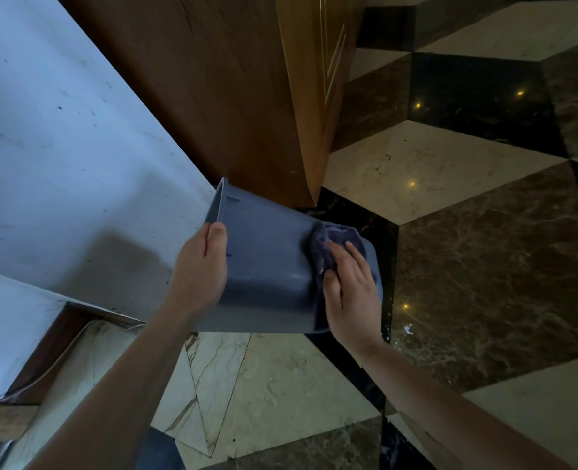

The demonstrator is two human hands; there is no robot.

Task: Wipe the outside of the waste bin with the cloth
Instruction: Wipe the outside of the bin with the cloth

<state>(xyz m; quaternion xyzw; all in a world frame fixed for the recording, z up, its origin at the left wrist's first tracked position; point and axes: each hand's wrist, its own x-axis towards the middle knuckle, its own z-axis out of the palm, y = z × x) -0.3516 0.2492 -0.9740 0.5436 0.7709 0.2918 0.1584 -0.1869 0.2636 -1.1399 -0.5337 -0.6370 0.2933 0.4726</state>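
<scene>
A grey-blue plastic waste bin [267, 256] is held tipped on its side above the floor, its open rim toward the upper left and its base toward the right. My left hand [201, 266] grips the bin near the rim, thumb over the edge. My right hand [350, 290] presses a dark purple-blue cloth [331, 242] flat against the bin's base end, fingers spread over the cloth. Part of the cloth is hidden under my right hand.
A white wall [60, 147] fills the left side. A wooden cabinet or door panel [233, 89] stands behind the bin. The floor is polished marble in cream [426, 171], brown and black tiles. A wooden skirting edge [53, 344] runs at lower left.
</scene>
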